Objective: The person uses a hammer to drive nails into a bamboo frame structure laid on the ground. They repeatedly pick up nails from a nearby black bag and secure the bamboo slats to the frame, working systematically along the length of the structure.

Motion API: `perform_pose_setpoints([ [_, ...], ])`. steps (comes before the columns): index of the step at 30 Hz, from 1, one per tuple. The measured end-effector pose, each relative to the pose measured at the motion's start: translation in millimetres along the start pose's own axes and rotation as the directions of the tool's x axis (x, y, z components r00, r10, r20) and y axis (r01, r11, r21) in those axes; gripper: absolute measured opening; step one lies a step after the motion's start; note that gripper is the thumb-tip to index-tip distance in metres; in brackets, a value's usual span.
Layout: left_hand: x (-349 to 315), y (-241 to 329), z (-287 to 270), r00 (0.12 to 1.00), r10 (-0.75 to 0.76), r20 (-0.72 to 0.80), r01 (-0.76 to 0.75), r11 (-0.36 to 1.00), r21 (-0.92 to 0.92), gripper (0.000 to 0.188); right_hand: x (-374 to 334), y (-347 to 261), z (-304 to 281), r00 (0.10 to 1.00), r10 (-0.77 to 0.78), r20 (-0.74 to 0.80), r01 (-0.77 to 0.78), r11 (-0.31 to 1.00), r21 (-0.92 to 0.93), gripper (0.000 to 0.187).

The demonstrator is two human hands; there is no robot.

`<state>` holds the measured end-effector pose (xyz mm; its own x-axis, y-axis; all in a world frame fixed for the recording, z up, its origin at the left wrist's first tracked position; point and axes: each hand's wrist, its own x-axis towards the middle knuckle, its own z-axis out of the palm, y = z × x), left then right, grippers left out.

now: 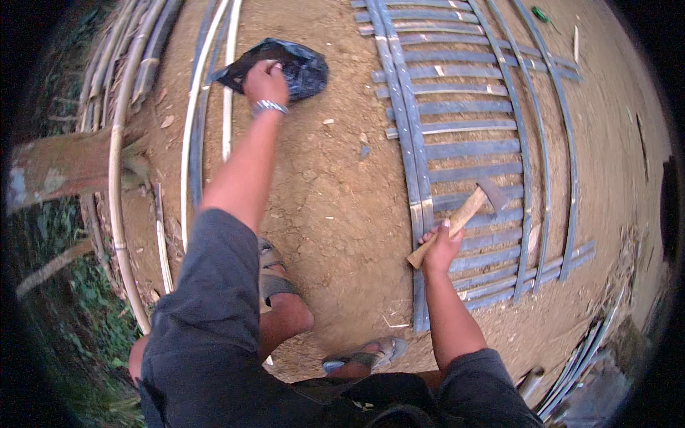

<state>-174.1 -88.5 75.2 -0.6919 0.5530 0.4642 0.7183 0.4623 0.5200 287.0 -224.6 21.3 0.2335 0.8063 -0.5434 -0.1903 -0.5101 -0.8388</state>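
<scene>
My left hand point(266, 84), a bracelet at its wrist, is over the mouth of a crumpled black plastic bag point(310, 71). Its fingers are curled together against the dark opening; what they pinch, if anything, is too small to make out. In my right hand point(441, 250) is a hatchet point(467, 212), gripped by its pale wooden handle with the grey metal head pointing away to the right. The hatchet is above a lattice frame point(477, 148) of grey-blue slats, which lies flat on the ground with nail-like dots along its doubled left strip.
Long pale poles point(118, 178) and thinner strips point(193, 121) lie at left, beside a tree trunk point(68, 171) and green plants point(93, 307). A small green object point(540, 13) is at far right. More strips point(589, 349) lie at lower right. My sandalled feet stand on bare earth point(328, 185).
</scene>
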Motion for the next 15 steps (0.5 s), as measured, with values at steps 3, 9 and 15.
perform_pose_setpoints([
  [3,34,-47,8,0.912,-0.043,0.407,-0.122,0.920,0.372,0.028,-4,4,8,0.999,0.026,0.033,-0.027,0.999,0.031,0.021],
  [9,10,-32,21,0.856,-0.183,0.483,-0.062,0.892,0.448,0.026,0,1,5,1.000,0.025,-0.004,-0.025,0.999,-0.021,0.021],
  [15,19,-36,22,0.909,-0.086,0.407,-0.122,0.881,0.458,0.025,-2,6,4,1.000,0.003,0.031,-0.004,0.999,0.034,0.021],
])
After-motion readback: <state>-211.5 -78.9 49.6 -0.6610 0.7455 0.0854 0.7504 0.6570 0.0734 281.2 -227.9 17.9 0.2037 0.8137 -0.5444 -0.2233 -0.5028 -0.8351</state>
